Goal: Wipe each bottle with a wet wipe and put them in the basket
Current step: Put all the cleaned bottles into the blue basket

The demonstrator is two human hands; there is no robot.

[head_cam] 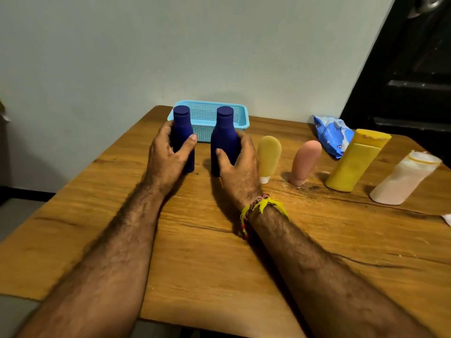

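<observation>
On the wooden surface, the empty turquoise mesh plastic basket stands just behind two upright dark-blue plastic bottles. The left hand curls its fingers round the left blue bottle; the right hand grips the right blue bottle. Neither hand holds a wipe, so the bottles risk going in unwiped; lifting both could knock the yellow upturned tube nearby. The fingertips behind the bottles are hidden, and the blue wipe packet is blurred.

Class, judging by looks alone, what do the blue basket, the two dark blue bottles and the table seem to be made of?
Basket: likely moulded plastic; uniform light blue, fine mesh walls.
Dark blue bottles: probably matte plastic; even colour, dull, no glare.
Table: wood or wood-look laminate; brown grain lines, slight sheen.
</observation>
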